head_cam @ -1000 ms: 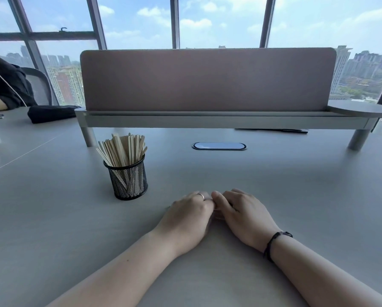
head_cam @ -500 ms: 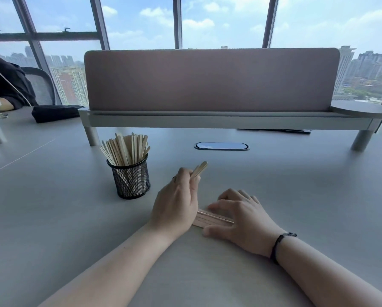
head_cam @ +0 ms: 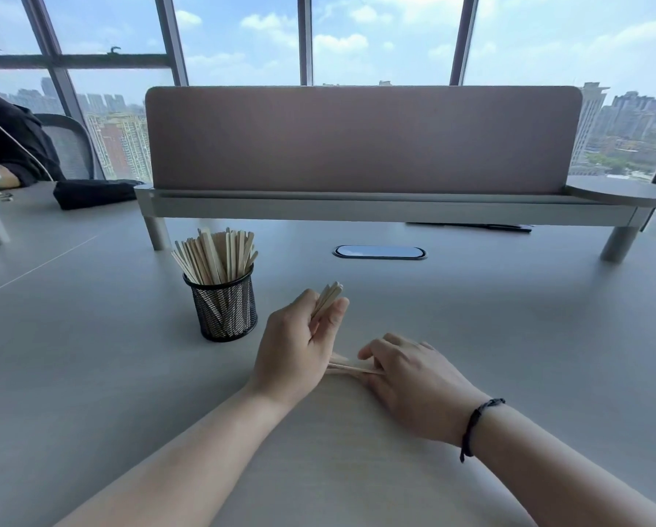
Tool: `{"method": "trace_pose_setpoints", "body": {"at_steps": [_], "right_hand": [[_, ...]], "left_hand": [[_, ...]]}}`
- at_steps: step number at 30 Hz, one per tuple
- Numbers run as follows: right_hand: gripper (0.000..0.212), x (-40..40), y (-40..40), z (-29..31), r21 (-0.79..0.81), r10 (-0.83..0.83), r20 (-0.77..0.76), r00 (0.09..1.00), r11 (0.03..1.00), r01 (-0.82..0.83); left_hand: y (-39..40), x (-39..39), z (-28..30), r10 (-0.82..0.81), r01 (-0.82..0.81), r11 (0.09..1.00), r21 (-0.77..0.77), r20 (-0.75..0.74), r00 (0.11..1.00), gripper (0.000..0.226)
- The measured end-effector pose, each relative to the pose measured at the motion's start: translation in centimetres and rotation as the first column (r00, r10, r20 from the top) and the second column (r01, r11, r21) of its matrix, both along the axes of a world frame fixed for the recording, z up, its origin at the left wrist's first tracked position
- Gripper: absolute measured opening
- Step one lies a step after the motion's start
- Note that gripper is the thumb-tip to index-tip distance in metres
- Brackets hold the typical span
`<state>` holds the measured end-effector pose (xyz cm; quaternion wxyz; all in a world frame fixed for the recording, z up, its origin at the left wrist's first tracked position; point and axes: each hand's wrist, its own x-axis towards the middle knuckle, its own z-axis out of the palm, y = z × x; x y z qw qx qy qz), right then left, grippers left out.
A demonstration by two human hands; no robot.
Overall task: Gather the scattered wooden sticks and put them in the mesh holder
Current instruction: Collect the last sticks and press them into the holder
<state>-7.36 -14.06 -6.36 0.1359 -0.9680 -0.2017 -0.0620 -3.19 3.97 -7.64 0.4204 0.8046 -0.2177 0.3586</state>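
Note:
A black mesh holder stands on the grey table, packed with several upright wooden sticks. Just right of it my left hand is raised a little off the table, gripping a small bundle of sticks that point up and away. My right hand lies low on the table, fingers pressed on a few more sticks that lie flat between the two hands. Part of those flat sticks is hidden under both hands.
A raised shelf with a mauve divider panel crosses the back of the table. An oval cable port is set in the top beyond my hands. Far left, a seated person and a dark cloth.
My left hand has lifted off the table with a bundle of sticks and moved slightly towards the holder. My right hand has stayed low, now pinching the sticks that lie flat.

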Motion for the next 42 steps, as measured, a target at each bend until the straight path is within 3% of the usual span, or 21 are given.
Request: {"method": "trace_pose_setpoints", "body": {"at_steps": [6,10,27,31,35,39,42], "right_hand": [[0.021,-0.6,0.8,-0.3,-0.251,0.097,0.155,0.983,0.966,-0.056],[0.024,-0.7,1.4,-0.2,-0.308,0.111,0.200,0.973,0.950,-0.045],[0.008,0.2,-0.1,-1.3,0.035,-0.031,0.159,0.987,0.999,0.026],[0.017,0.6,-0.5,-1.3,0.122,-0.092,0.197,0.976,0.990,0.069],[0.012,1.3,-1.5,-1.3,0.198,-0.217,0.195,0.956,0.964,0.179],[0.025,1.6,-2.0,-1.3,0.288,-0.315,0.136,0.939,0.920,0.267],[0.034,1.5,-1.8,-1.3,0.337,-0.334,0.112,0.936,0.899,0.280]], "left_hand": [[-0.2,-0.3,-0.3,-0.017,0.018,0.997,0.072,-0.019,1.000,0.045],[-0.2,-0.5,-0.3,-0.021,0.023,0.996,0.083,-0.029,0.999,0.047],[0.2,-0.3,0.0,-0.028,0.027,0.999,-0.027,-0.039,0.999,0.044],[0.1,-0.4,-0.1,-0.067,0.066,0.997,0.047,0.015,0.998,0.022],[-0.2,-0.8,-0.5,-0.023,0.041,0.967,0.251,-0.077,0.997,0.050],[-0.4,-0.8,-0.3,0.002,0.240,0.717,0.655,-0.346,0.938,0.061],[-0.4,-1.0,0.3,-0.070,0.323,0.725,0.608,-0.402,0.913,0.033]]}}
